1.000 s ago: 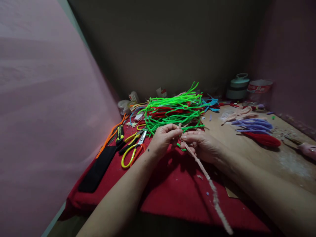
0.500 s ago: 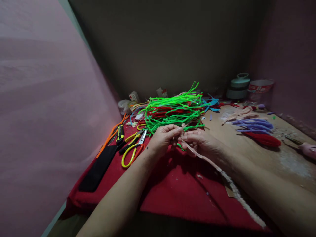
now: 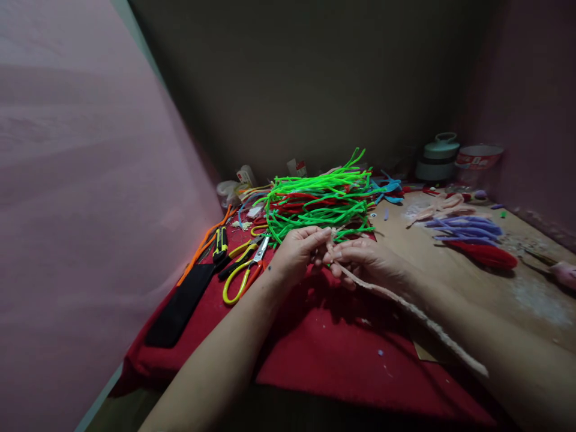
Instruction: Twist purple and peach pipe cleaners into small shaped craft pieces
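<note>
Between my two hands is a pale pink pipe cleaner (image 3: 407,306), its long free end hanging down to the right along my right forearm. My left hand (image 3: 302,247) pinches its upper part between thumb and fingers. Close beside it, my right hand (image 3: 360,257) grips the same pipe cleaner a little lower, fingers curled around it. The exact shape of the part between the fingertips is partly hidden. Just behind the hands lies a big heap of green pipe cleaners (image 3: 315,225), with red ones (image 3: 294,204) among them.
Left on the red cloth (image 3: 315,354) are yellow-handled scissors (image 3: 246,276), pliers (image 3: 240,257), a utility knife (image 3: 220,245), a black flat piece (image 3: 180,312) and orange pipe cleaners (image 3: 198,258). Rightward lie purple pipe cleaners (image 3: 468,230) and a red bundle (image 3: 483,255). A lidded container (image 3: 438,159) stands behind.
The free end of the pink pipe cleaner has swung upward. Both hands keep their grip in nearly the same place, with the fingers shifted slightly. The view has moved a little.
</note>
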